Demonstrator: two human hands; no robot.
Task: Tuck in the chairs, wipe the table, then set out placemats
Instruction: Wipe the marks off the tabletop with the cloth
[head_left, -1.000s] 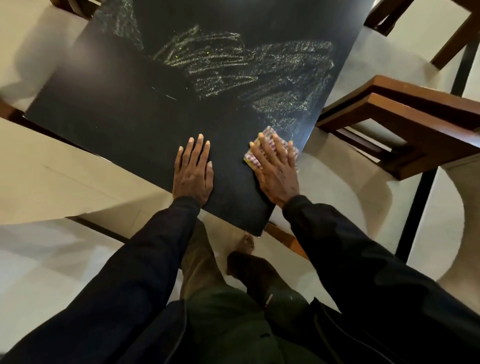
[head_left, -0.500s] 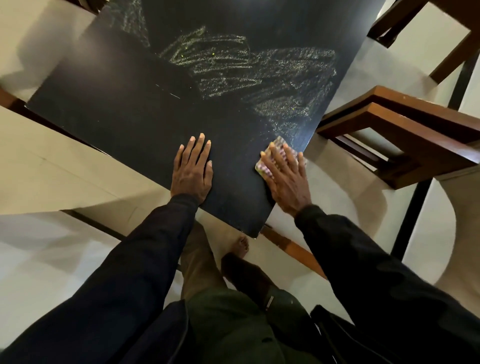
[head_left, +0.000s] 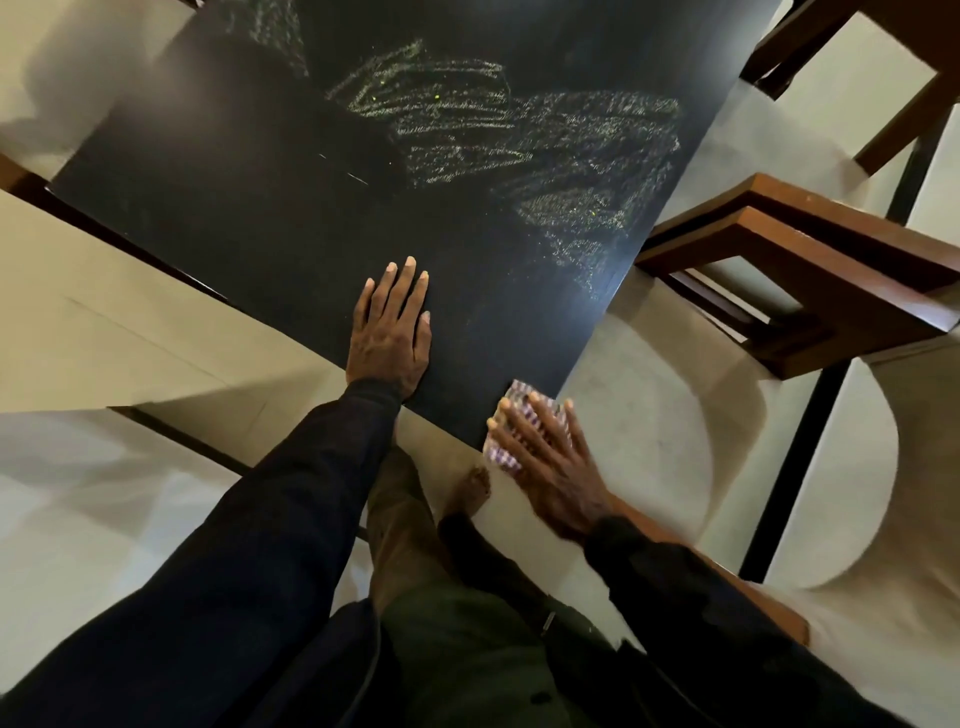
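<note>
Left hand flat, fingers straight, on the dark worktop by its near edge, right hand spread open, pressing the checked cloth at the near corner, pale scribbles beyond, wooden chair beside the right edge.

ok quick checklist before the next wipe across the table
1. Cloth under the right hand: ok, fingers spread flat on it.
2. Cloth fully on the table: not ok, it overhangs the near corner.
3. Left hand bracing: ok, flat on the table.
4. Scribbles wiped off: not ok, they cover the far right part.
5. Chair on the right tucked in: cannot tell.
</note>
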